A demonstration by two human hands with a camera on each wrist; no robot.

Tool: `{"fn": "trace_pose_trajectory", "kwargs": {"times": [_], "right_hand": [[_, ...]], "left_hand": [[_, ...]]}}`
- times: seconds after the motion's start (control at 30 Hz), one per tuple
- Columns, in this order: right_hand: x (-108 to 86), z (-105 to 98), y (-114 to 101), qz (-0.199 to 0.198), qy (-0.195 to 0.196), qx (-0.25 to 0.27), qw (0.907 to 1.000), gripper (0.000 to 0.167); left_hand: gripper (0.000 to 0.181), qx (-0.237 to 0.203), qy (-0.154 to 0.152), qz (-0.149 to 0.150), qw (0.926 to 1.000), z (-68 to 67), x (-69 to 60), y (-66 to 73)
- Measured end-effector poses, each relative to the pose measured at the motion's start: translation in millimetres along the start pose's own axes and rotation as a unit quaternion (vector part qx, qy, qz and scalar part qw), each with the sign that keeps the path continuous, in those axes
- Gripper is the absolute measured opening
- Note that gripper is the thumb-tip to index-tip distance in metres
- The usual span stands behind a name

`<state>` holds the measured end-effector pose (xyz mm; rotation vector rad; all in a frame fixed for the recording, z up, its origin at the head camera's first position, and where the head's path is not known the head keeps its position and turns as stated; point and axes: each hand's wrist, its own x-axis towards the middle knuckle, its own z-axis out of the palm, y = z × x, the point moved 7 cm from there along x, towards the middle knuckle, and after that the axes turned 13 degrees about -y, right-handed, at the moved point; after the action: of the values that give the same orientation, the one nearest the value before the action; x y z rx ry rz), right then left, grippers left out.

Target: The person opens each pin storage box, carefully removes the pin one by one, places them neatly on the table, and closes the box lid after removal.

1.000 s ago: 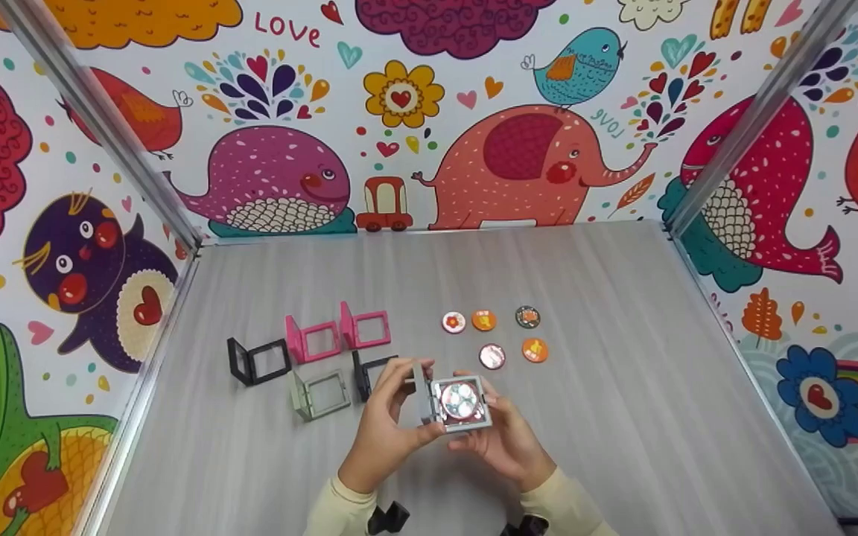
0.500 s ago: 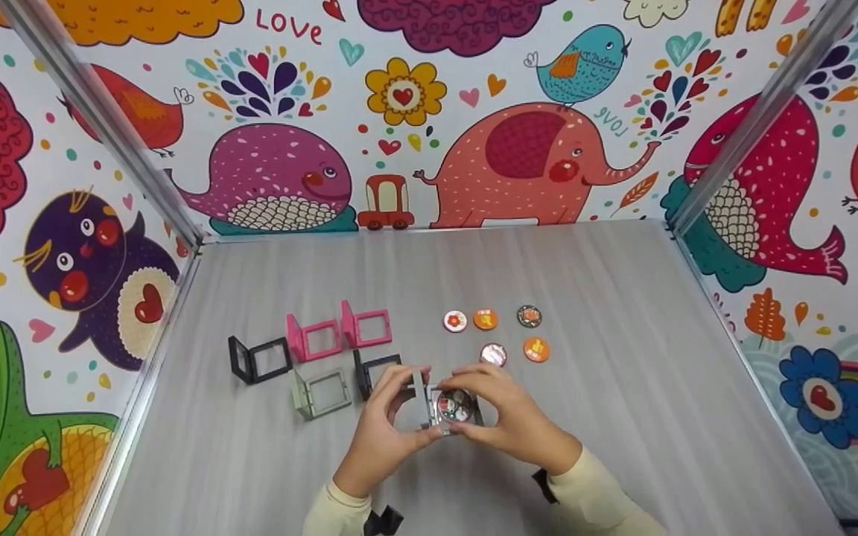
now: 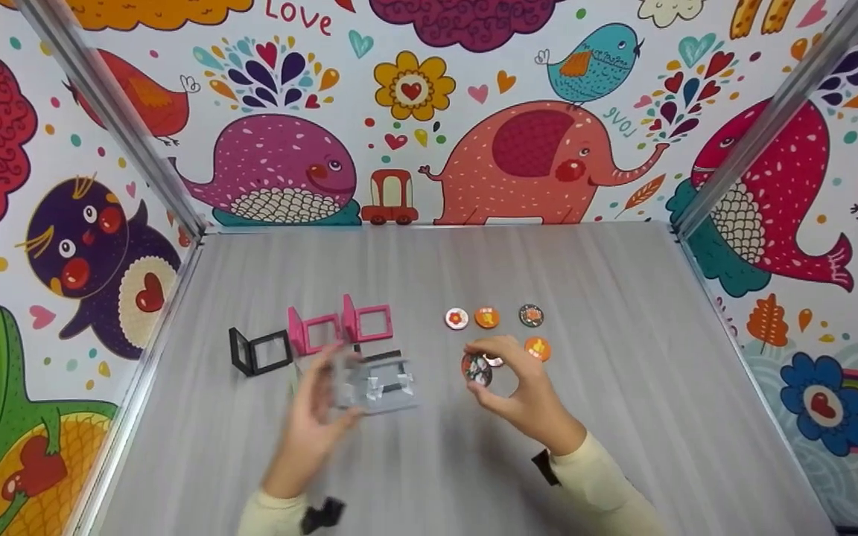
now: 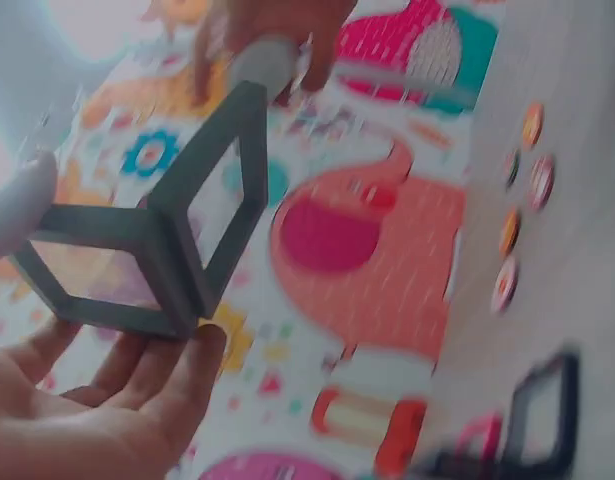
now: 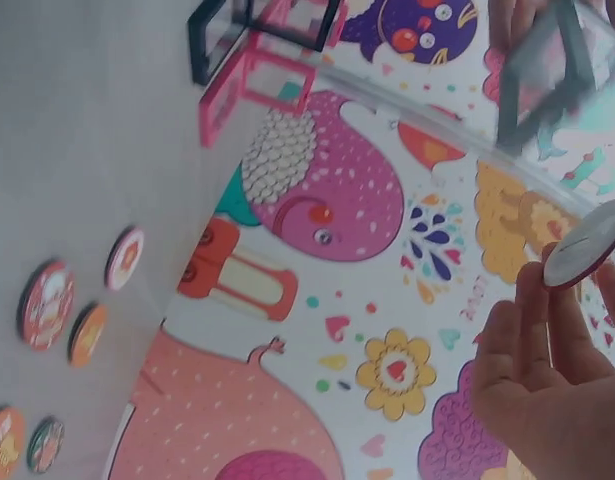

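My left hand (image 3: 308, 435) grips a grey hinged frame (image 3: 392, 409) with clear film windows, its two panels standing open at an angle. The same grey frame (image 4: 162, 212) hangs above the table in the left wrist view, between thumb and fingers. To the right, my right hand (image 3: 529, 402) pinches a round button badge (image 3: 478, 370) by its edges, apart from the frame. Its pale back (image 5: 585, 248) shows in the right wrist view. Blur softens the left hand and the frame.
Left on the table stand a black frame (image 3: 252, 359), two pink frames (image 3: 295, 331) and a second black frame (image 3: 383, 356), partly hidden; a pale green one (image 3: 296, 380) is mostly covered. Behind my right hand lie several badges, including a flower badge (image 3: 456, 318) and an orange badge (image 3: 538, 348).
The badge was inside the grey frame; my right hand has taken it out. My left hand has moved left with the frame, and the two hands are now apart.
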<state>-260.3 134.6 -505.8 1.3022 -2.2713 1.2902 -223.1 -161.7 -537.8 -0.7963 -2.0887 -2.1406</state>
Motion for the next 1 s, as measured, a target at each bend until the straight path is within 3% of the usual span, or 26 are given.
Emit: {"fn": "trace_pose_trajectory", "kwargs": {"times": [0.07,0.17,0.27,0.37,0.47,0.6,0.67,0.77,0.83,0.9,1.0], "right_hand": [[-2.6,-5.5,5.7,0.017,0.009,-0.008,0.9998,0.061],[-7.3,-10.6,14.9,0.044,0.012,-0.013,0.9989,0.06],[-9.8,-11.3,23.5,0.067,0.003,-0.018,0.9976,0.056],[-8.3,-8.5,30.2,0.074,-0.009,-0.029,0.9968,0.053],[-4.2,-3.7,37.9,0.083,-0.024,-0.035,0.9956,0.051],[1.9,4.7,51.6,0.101,-0.045,-0.032,0.9934,0.049],[5.4,9.9,57.5,0.099,-0.054,-0.037,0.9929,0.048],[9.6,21.1,68.0,0.111,-0.078,-0.057,0.9891,0.045],[11.7,31.5,76.7,0.14,-0.105,-0.076,0.9816,0.044],[13.4,44.5,87.9,0.177,-0.139,-0.095,0.9696,0.043],[15.5,68.0,105.0,0.219,-0.205,-0.134,0.9444,0.04]], "left_hand": [[0.085,-0.008,0.034,0.015,0.9993,-32.9,-14.0,6.5],[0.08,-0.013,0.089,-0.003,0.996,-81.6,-38.6,3.3],[0.079,-0.013,0.133,-0.052,0.9897,-122.3,-66.3,-14.0],[0.078,0.003,0.145,-0.089,0.9855,-148.7,-90.3,-37.4],[0.078,0.04,0.142,-0.138,0.9795,-160.6,-106.4,-60.0],[0.084,0.079,0.124,-0.239,0.9599,-165.7,-114.8,-83.1],[0.088,0.081,0.112,-0.276,0.9513,-166.8,-115.6,-89.9],[0.091,0.066,0.101,-0.284,0.9511,-167.6,-114.5,-94.9],[0.092,0.07,0.098,-0.285,0.9509,-167.5,-113.7,-95.6],[0.093,0.081,0.093,-0.286,0.9501,-167.2,-112.4,-95.5],[0.096,0.104,0.091,-0.294,0.9456,-166.5,-111.4,-93.9]]}}
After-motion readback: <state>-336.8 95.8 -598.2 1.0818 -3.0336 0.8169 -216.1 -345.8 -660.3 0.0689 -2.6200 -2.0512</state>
